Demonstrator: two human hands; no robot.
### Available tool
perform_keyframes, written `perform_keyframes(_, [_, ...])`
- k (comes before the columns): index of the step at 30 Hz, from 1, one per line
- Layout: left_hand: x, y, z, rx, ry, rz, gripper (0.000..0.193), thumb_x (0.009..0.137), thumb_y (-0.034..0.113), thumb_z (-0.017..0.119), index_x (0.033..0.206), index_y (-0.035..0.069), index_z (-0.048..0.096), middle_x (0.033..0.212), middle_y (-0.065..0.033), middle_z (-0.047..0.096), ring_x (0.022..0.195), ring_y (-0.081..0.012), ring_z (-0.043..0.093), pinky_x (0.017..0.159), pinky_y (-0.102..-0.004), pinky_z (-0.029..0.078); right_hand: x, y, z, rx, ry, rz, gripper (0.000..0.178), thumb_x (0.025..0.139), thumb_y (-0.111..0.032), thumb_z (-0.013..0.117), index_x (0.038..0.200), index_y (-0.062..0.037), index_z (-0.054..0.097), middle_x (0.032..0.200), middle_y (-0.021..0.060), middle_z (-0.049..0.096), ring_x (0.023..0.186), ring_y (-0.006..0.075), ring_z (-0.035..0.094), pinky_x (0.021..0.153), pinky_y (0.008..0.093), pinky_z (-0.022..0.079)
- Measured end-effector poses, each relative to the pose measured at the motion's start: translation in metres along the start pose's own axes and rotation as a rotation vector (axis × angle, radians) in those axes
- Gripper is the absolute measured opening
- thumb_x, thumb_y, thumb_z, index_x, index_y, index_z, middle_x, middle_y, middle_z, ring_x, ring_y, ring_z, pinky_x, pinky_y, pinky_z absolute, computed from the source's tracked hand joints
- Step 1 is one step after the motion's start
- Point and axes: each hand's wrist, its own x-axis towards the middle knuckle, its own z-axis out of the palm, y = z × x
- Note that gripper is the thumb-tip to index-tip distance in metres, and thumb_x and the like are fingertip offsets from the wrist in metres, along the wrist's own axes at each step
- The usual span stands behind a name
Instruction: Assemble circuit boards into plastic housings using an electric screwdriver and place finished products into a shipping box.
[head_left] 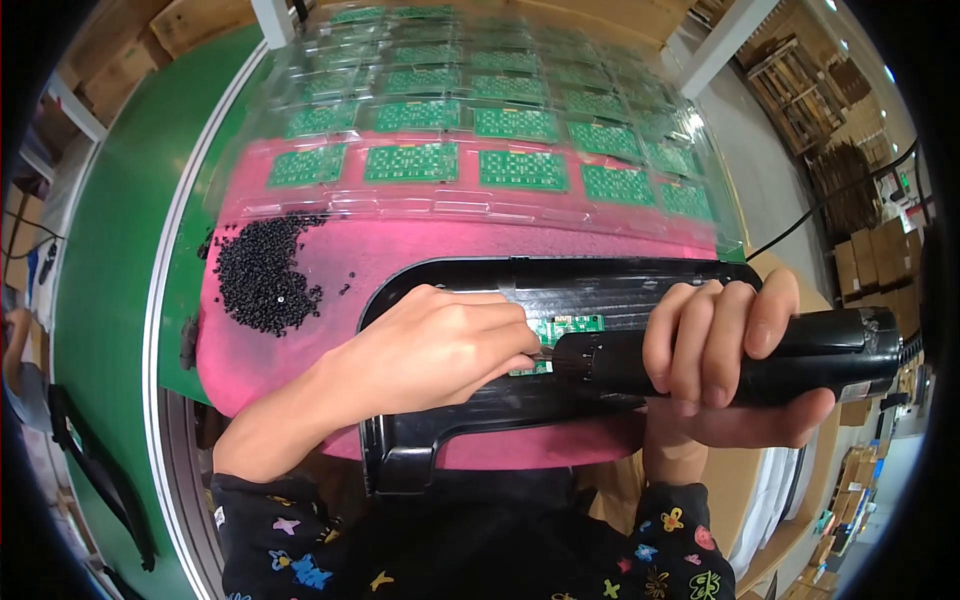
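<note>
Circuit board [582,325]: one, green, lying inside one black housing [402,440]. One black electric screwdriver [615,367], wrapped by the right hand [715,345]. Left hand [445,338]: fingertips pressed together beside its tip; whether pinching anything, cannot tell.

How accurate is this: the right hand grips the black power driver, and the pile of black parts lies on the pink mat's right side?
No: the head view shows the pile of black parts on the left side of the pink mat. The right hand grips the black power driver.
</note>
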Motion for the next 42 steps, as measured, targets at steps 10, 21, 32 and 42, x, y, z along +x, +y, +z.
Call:
perform_keyframes(10, [0.007,0.006,-0.011,-0.07,0.083,-0.075,0.046,0.075,0.028,0.079,0.109,0.004,0.061,0.092,-0.0092,0.064,0.083,-0.029,0.063,0.071,-0.0392,0.052,0.003,-0.019,-0.012,-0.071,-0.059,0.073,0.053,0.084,-0.055,0.071,0.095,-0.0076,0.049,0.061,-0.0009,0.056,0.045,0.0119,0.054,0.044,0.0259,0.044])
perform_keyframes(21, [-0.011,-0.021,-0.012,-0.135,0.544,-0.252,0.051,0.092,0.046,0.049,0.108,0.003,0.027,0.106,-0.0154,0.037,0.096,-0.0217,0.035,0.1,-0.038,0.027,-0.01,-0.019,-0.031,-0.286,0.141,0.224,0.055,0.08,-0.053,0.071,0.087,-0.0039,0.048,0.055,0.0001,0.048,0.04,0.0105,0.043,0.039,0.0241,0.036])
perform_keyframes(32, [-0.004,-0.032,-0.012,-0.144,0.582,-0.447,0.026,0.094,0.0,0.05,0.11,0.003,0.029,0.1,-0.0086,0.038,0.088,-0.0154,0.037,0.085,-0.0269,0.037,-0.011,-0.013,-0.031,-0.216,0.062,0.281,0.058,0.077,-0.055,0.08,0.088,-0.0061,0.049,0.058,-0.0027,0.049,0.042,0.0083,0.044,0.04,0.0226,0.035])
perform_keyframes(42, [-0.004,-0.016,-0.017,0.225,-0.035,-0.411,0.026,0.09,0.015,0.063,0.111,0.001,0.058,0.104,-0.0177,0.057,0.101,-0.039,0.059,0.086,-0.0455,0.05,0.004,-0.009,-0.071,0.277,0.581,0.282,0.03,0.099,-0.023,0.056,0.117,0.0003,0.05,0.089,0.0034,0.052,0.074,0.011,0.05,0.072,0.0292,0.045])
